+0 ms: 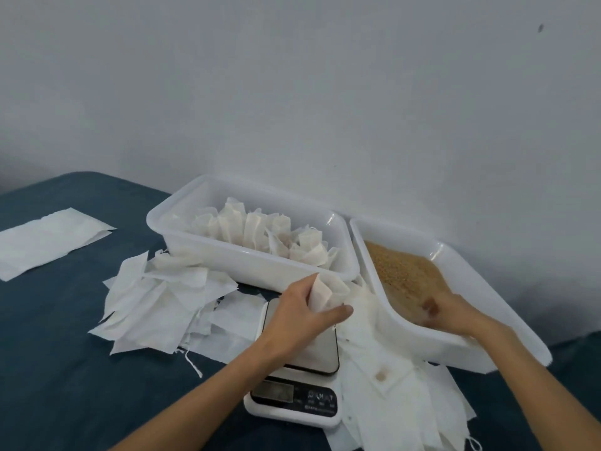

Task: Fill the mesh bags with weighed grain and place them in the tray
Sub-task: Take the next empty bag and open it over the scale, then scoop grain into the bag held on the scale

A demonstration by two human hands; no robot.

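My left hand (302,312) grips a white mesh bag (327,292) by its mouth, holding it upright over the kitchen scale (299,382). My right hand (450,312) reaches into the white tray of brown grain (403,275); its fingers are curled in the grain, and what they hold is blurred. The grain tray's rim (432,351) tilts toward me. Behind the scale, a second white tray (253,258) holds several filled mesh bags (257,234) standing in a row.
A loose heap of empty mesh bags (162,301) lies left of the scale on the dark blue cloth (65,369). More bags (400,402) spread under and right of the scale. A flat white packet (48,242) lies far left. A grey wall stands behind.
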